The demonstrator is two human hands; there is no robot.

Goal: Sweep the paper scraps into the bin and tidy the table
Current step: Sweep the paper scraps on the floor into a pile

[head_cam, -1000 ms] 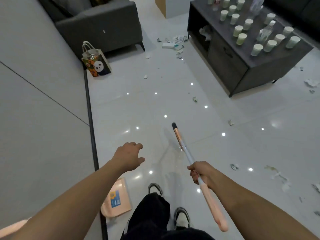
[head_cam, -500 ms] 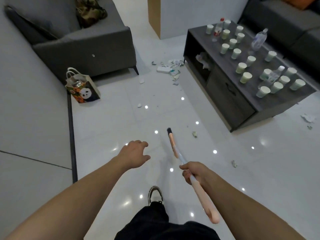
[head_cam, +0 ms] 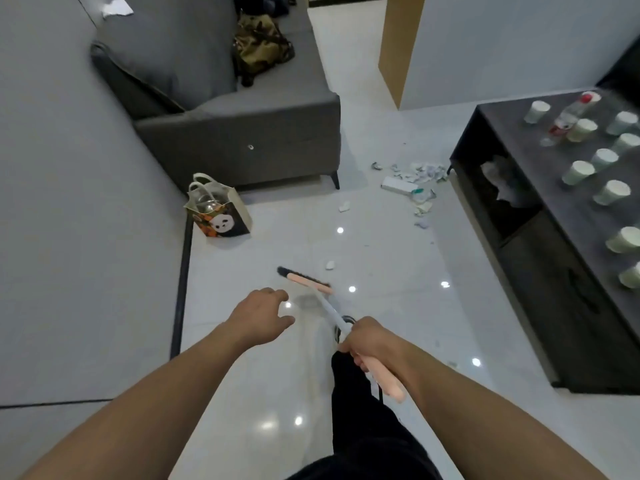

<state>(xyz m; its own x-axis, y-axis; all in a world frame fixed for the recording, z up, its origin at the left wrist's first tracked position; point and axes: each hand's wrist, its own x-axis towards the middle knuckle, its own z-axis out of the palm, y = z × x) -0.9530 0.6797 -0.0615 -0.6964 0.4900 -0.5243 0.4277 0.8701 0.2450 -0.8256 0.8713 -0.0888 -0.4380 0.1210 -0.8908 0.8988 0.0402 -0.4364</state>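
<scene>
Glossy white floor tiles (head_cam: 263,393) fill the middle of the room, dotted with reflections of ceiling lights. At the upper left a grey sofa (head_cam: 242,133) stands against the wall, with a camouflage bag (head_cam: 261,46) on its seat and a panda gift bag (head_cam: 220,211) on the floor just beside its near corner. On the right stands a dark table (head_cam: 540,258), its top covered with paper cups (head_cam: 578,173) and a bottle (head_cam: 568,117).

Paper scraps (head_cam: 420,178) lie heaped on the floor between the sofa's foot and the table's far end, with a few loose bits trailing nearer; one small scrap (head_cam: 330,265) lies just beyond the broom head.

The right hand (head_cam: 367,342) grips the broom (head_cam: 332,311) with fingers curled round the top of its pink handle. The shaft slants forward and to the left, and the pink head with dark bristles sits low over the floor, well short of the heap. The left hand (head_cam: 261,315) hovers in the air beside the shaft, palm down, fingers loosely spread and holding nothing. Below the hands show a dark trouser leg (head_cam: 353,410) and a shoe tip.
</scene>
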